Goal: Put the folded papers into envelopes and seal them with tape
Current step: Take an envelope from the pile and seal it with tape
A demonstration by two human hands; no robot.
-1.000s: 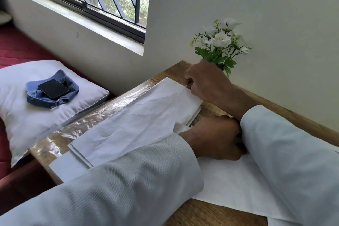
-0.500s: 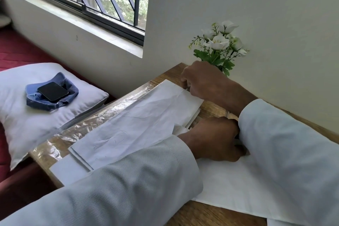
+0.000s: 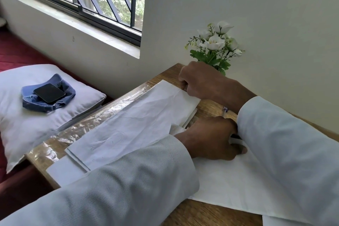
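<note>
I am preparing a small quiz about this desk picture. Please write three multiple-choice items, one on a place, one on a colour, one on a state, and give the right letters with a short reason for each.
1. Where does the black phone lie?
A. on the blue cloth on the pillow
B. on the wooden table
C. on the window sill

2. What colour are the flowers?
A. red
B. white
C. yellow

3. How is the right hand?
A. flat and open on the wall
B. hanging idle off the table
C. fingers curled at the far corner of the white envelope

Answers: 1 A, the phone rests on the cloth on the pillow; 2 B, the petals are white; 3 C, its fingers curl at the envelope's corner.
</note>
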